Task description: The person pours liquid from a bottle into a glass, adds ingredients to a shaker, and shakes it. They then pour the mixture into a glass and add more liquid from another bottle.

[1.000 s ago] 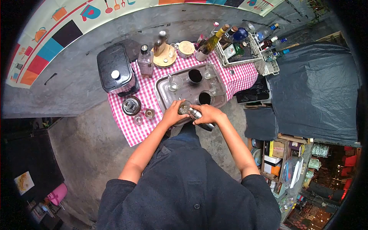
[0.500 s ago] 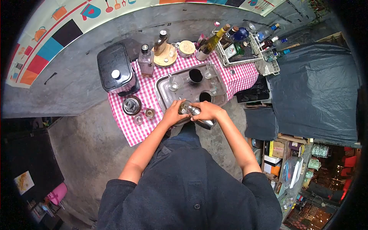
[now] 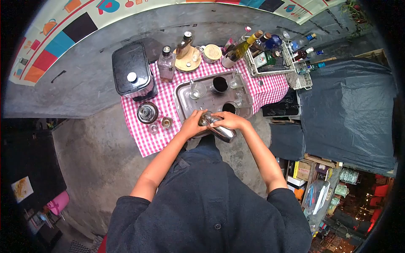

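Just over the front edge of the metal tray [image 3: 182,101], my left hand [image 3: 194,125] is closed around a small clear glass [image 3: 203,118], mostly covered by the fingers. Beside it my right hand [image 3: 230,121] grips a shiny steel cocktail shaker [image 3: 224,134]. The shaker lies tilted, its narrow end at the glass and its wide base toward my body on the right. Whether liquid is flowing cannot be made out. On the tray stand a clear glass mug [image 3: 197,90], a mug with dark contents [image 3: 220,84] and another dark-filled mug [image 3: 230,108] close to my right hand.
A checkered cloth [image 3: 145,139] covers the table. On its left are a black-lidded container [image 3: 130,69], a dark round bottle [image 3: 147,113] and two small glasses [image 3: 166,122]. Square bottle [image 3: 166,65], wooden board [image 3: 188,63], wine bottle [image 3: 239,51] and bottle crate [image 3: 270,67] line the back.
The shaker has turned within my right hand's grip, so more of its body shows, lying diagonally. Both hands stay close together at the tray's front. The whole view has shifted slightly.
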The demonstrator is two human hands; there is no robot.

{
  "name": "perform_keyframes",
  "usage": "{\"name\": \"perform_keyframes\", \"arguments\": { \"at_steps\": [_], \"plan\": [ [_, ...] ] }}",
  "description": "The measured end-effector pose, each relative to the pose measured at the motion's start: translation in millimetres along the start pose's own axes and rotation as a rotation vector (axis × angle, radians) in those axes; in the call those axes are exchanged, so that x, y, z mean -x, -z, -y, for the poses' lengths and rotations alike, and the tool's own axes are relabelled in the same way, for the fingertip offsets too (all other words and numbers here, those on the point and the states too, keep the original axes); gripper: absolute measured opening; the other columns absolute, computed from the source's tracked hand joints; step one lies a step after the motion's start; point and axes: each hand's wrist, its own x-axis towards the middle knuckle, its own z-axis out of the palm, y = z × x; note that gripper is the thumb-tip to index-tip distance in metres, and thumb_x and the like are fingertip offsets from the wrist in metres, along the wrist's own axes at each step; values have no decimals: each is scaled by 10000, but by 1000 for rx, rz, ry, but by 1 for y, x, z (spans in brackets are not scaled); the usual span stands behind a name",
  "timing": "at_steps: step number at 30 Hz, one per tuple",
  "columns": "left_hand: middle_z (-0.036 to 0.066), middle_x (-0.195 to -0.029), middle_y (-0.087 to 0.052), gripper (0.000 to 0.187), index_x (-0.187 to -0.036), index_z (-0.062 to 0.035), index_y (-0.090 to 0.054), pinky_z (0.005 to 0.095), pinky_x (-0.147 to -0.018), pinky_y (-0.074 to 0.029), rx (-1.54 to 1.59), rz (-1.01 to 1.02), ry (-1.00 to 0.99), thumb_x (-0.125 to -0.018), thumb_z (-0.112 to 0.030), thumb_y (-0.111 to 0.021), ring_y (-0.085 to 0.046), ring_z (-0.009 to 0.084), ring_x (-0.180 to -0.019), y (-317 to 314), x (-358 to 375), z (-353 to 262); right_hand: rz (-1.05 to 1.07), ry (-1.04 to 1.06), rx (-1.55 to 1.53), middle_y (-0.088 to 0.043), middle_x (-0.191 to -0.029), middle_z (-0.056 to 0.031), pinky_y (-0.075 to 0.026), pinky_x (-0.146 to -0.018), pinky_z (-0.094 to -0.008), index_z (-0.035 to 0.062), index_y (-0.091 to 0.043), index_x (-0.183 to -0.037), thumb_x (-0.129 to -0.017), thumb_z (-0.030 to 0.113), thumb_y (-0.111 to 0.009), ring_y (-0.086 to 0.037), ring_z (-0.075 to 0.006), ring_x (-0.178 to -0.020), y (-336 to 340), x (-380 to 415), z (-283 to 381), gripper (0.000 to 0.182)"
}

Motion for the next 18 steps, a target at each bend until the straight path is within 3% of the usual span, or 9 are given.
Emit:
{"name": "perform_keyframes", "arguments": {
  "at_steps": [5,6,10,12,14,16,18],
  "plan": [
    [122,-1217,-519,774,-1425,-211,-429,460,-889,-513,-25,5,23,-742,-268,-789,-597,373,-1096,-2,0,3,129,54,-311,-658,-1161,-165,-493,-864,-315,-38,-521,-1350,-881,445,-630,-640,-208,-990,-5,-21,-27,682],
    [119,-1214,-516,775,-1428,-216,-426,459,-889,-513,-23,8,29,-744,-268,-785,-599,373,-1090,-2,0,2,163,60,-363,-655,-1127,-130,-497,-852,-312,-23,-553,-1284,-930,416,-595,-634,-181,-973,-4,-24,-29,565],
    [113,-1211,-518,762,-1428,-219,-425,458,-890,-513,-38,25,59,-754,-278,-774,-602,371,-1087,-2,0,0,243,20,-597,-662,-1121,-131,-506,-859,-321,-3,-603,-1218,-953,485,-550,-644,-200,-973,-6,-35,-39,558],
    [125,-1241,-519,766,-1427,-193,-429,448,-920,-501,-15,48,95,-746,-238,-778,-587,370,-1123,1,-1,-4,304,-140,-853,-667,-1080,-86,-530,-784,-299,46,-619,-1175,-973,460,-528,-653,-154,-906,-1,-32,-35,469],
    [136,-1271,-519,771,-1426,-166,-433,438,-950,-489,8,75,133,-739,-197,-783,-572,369,-1160,2,-3,-5,330,-158,-890,-666,-1077,-82,-539,-751,-294,53,-619,-1173,-975,452,-526,-656,-145,-879,7,-30,-29,455],
    [112,-1223,-525,799,-1414,-204,-434,462,-902,-506,-1,49,88,-715,-277,-814,-598,372,-1106,0,-3,-2,357,-179,-933,-665,-1073,-78,-547,-719,-289,60,-619,-1171,-976,445,-524,-659,-136,-853,8,-34,-31,442],
    [114,-1231,-525,807,-1413,-201,-435,463,-907,-503,3,44,95,-708,-268,-822,-594,375,-1113,-1,-1,-2,422,-152,-996,-672,-1045,-84,-555,-681,-292,48,-616,-1155,-979,434,-519,-672,-146,-810,8,-40,-35,435]
  ]
}}
